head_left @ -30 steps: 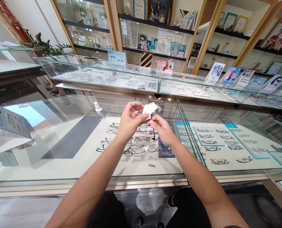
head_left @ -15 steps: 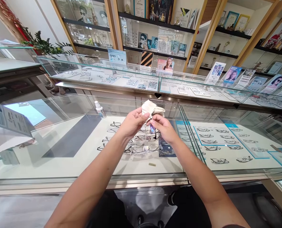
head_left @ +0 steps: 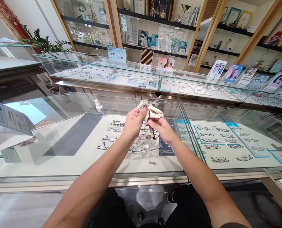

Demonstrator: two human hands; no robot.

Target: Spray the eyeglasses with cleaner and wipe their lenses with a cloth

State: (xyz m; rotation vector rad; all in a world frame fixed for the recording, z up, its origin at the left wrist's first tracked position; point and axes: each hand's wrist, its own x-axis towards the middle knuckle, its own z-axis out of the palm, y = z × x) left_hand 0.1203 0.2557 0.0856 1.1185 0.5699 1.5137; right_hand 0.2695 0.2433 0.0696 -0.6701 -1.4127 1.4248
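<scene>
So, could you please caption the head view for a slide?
Left hand and right hand hold pale cloth and eyeglasses above a glass display case.

Wood-framed shelves (head_left: 155,20), glass counters (head_left: 36,166), grey floor (head_left: 24,210)

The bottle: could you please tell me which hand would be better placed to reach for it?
Probably the left hand: the bottle stands to its left, with the right hand farther away, though both are occupied at the cloth.
</scene>
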